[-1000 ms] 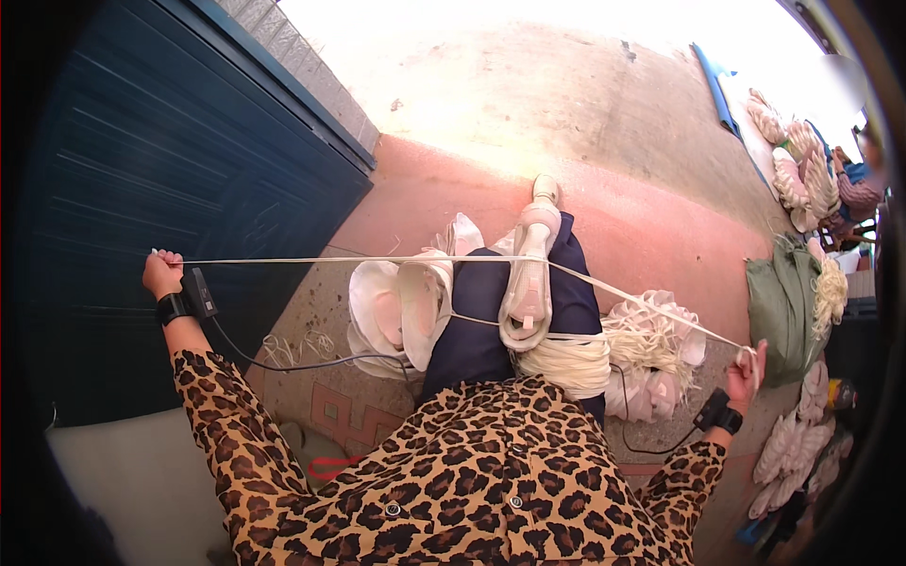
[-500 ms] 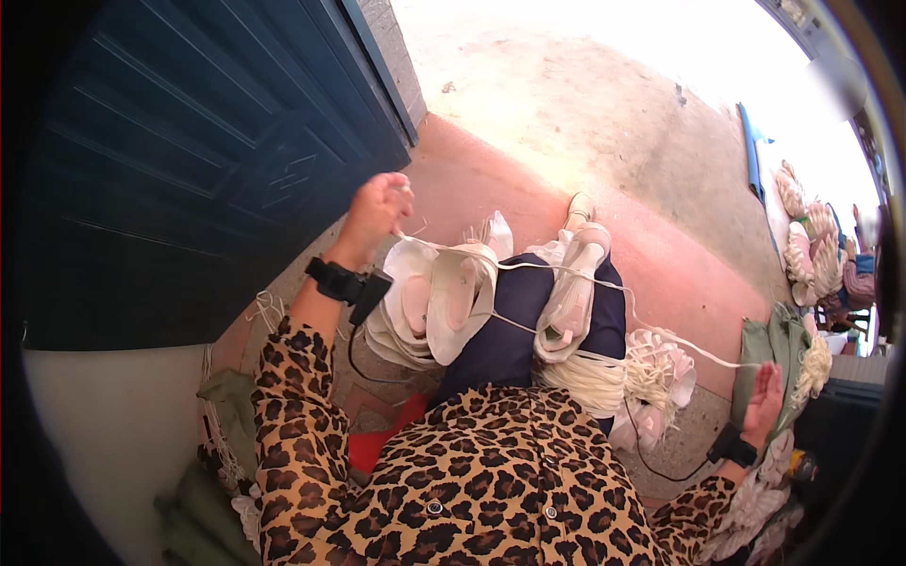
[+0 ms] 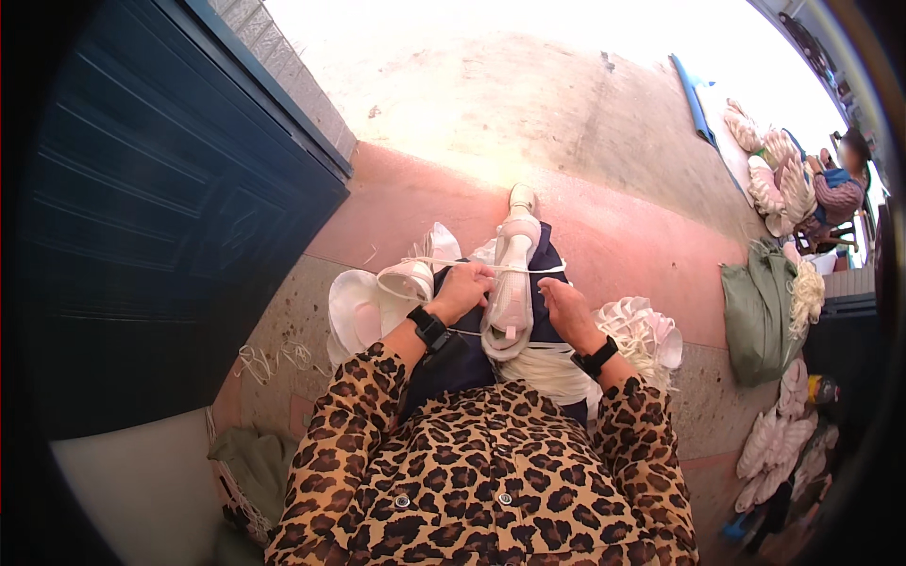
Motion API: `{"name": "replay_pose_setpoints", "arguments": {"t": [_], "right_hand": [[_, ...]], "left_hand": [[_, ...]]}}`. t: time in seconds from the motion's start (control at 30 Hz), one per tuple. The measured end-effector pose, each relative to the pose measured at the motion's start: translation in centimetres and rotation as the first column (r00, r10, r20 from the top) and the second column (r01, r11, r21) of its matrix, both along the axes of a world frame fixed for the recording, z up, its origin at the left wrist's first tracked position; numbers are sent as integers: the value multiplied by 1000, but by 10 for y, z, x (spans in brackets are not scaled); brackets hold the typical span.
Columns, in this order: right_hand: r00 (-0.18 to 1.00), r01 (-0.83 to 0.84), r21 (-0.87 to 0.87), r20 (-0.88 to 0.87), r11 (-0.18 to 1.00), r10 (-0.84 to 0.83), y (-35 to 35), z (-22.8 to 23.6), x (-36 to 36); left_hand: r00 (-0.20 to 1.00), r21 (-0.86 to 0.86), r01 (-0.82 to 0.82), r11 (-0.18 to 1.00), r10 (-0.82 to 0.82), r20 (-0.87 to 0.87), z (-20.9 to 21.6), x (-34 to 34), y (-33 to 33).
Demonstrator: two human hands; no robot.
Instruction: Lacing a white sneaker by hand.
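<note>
A white shoe upper [image 3: 512, 300] with a pale pink lining lies lengthwise over my lap, between my two hands. Across its far part runs a white shoelace [image 3: 530, 271]. At the shoe's left edge my left hand [image 3: 462, 294] is closed, fingertips at the lace. My right hand [image 3: 570, 313] is on the other side, fingers curled in beside the dark trousers; whatever they pinch is hidden. Left of my left hand sit more white uppers [image 3: 355, 311], partly covered by my forearm. Pale laces [image 3: 547, 373] lie bundled on my lap below the shoe.
Uppers with loose laces [image 3: 640, 335] are heaped right of my lap. Farther right stand a green sack [image 3: 763, 316] and piled uppers [image 3: 779, 434]. A dark blue door [image 3: 179, 208] is on the left. Another person [image 3: 838, 193] sits at the far right near stacked uppers.
Both hands have come in from wide apart to the shoe, the right one travelling far leftward. The lace stretched between them is no longer drawn out to the right. The view has shifted.
</note>
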State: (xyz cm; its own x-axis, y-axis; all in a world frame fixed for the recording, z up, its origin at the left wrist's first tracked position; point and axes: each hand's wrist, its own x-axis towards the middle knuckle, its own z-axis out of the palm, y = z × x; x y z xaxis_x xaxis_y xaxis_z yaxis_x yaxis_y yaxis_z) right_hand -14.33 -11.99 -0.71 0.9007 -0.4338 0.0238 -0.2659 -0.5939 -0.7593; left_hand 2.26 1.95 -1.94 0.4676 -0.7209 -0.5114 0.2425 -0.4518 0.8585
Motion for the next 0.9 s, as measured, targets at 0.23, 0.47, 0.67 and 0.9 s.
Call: {"name": "replay_pose_setpoints", "arguments": {"t": [0.23, 0.47, 0.67, 0.9], "right_hand": [[994, -54, -245, -102, 968, 29, -17, -22, -13], [997, -4, -126, -77, 992, -6, -20, -26, -5], [981, 192, -29, -33, 981, -193, -8, -41, 25], [965, 248, 122, -117, 961, -235, -9, -49, 35]], "left_hand": [[966, -28, -61, 998, 66, 251, -21, -2, -12], [985, -107, -114, 988, 126, 114, -19, -5, -9], [975, -41, -150, 988, 155, 160, -17, -6, -10], [771, 64, -105, 992, 40, 636, -18, -9, -11]]}}
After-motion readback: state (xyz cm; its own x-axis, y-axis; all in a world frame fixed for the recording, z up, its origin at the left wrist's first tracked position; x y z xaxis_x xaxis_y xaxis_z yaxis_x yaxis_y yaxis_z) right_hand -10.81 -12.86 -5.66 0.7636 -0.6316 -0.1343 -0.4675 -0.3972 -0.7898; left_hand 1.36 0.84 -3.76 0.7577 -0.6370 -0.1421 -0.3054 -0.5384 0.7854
